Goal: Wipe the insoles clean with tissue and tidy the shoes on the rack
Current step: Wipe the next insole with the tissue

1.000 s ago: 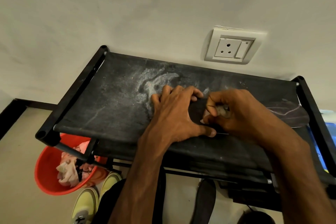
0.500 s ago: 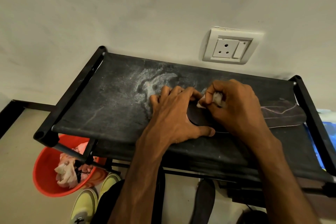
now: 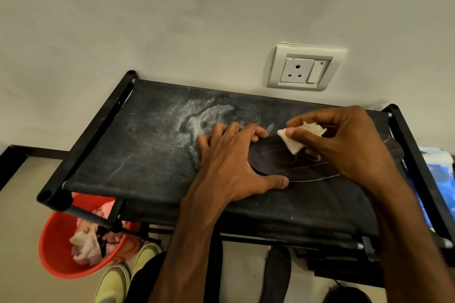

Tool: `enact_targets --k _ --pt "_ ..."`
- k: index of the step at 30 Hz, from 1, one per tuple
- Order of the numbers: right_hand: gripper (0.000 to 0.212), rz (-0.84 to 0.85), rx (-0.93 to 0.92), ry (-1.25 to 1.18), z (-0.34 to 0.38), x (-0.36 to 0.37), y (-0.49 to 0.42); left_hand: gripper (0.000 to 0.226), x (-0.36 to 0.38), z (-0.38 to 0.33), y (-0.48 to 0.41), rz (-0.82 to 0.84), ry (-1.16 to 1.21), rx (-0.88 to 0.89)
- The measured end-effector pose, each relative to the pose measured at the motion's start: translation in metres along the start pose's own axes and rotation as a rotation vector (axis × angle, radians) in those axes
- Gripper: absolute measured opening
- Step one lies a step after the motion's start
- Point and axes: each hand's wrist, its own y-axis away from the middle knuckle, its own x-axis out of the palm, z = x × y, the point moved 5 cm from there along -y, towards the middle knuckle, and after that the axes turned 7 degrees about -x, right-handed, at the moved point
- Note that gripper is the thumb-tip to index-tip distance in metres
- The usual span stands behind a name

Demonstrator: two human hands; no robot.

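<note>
A dark insole (image 3: 283, 162) lies on the dusty rack (image 3: 147, 155), under the flat, open left hand (image 3: 231, 162). The right hand (image 3: 344, 145) grip pinches tissue (image 3: 293, 140) over it. Near-left below stand a red bucket (image 3: 56, 248) and yellow shoes (image 3: 115, 283).

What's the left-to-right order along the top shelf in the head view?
rack's left bar → white dust patch → left hand → tissue → right hand → rack's right bar → blue item. The insole is left out because it overlaps both hands.
</note>
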Motion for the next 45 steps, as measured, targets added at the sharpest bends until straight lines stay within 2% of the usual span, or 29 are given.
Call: enact_targets --k 3,6,12,15,23,27,32,34,41,45 --pt "0.031 0.108 -0.030 -0.042 0.007 0.005 0.003 0.085 0.000 0.000 0.000 0.006 0.003 0.001" --pt "0.031 0.154 -0.062 -0.042 0.013 0.017 0.002 0.086 0.002 0.000 -0.001 0.020 -0.024 -0.001" --pt "0.037 0.171 -0.156 0.240 0.018 0.045 -0.001 0.090 0.004 0.001 -0.002 0.026 -0.016 -0.017" --pt "0.029 0.219 -0.123 0.364 0.021 0.046 -0.001 0.090 0.004 0.000 -0.002 0.029 -0.001 -0.023" --pt "0.020 0.423 -0.045 0.448 0.030 0.028 0.011 0.090 0.000 0.000 -0.001 0.011 0.022 -0.017" --pt "0.020 0.324 -0.064 0.482 0.028 0.036 0.005 0.091 0.001 0.001 -0.002 0.012 0.011 -0.025" --pt "0.019 0.020 -0.133 0.374 0.024 0.042 0.002 0.091 0.004 -0.001 -0.001 0.038 -0.023 -0.020" --pt "0.018 -0.018 -0.147 0.343 0.024 0.042 0.002 0.093 0.005 -0.002 -0.001 0.033 -0.025 -0.019" --pt "0.017 0.352 -0.041 0.417 0.021 0.029 0.004 0.090 0.002 0.001 -0.003 0.000 0.005 -0.014" --pt "0.034 0.466 -0.007 0.429 0.023 0.019 0.011 0.091 0.001 0.001 -0.003 -0.010 -0.015 -0.018"
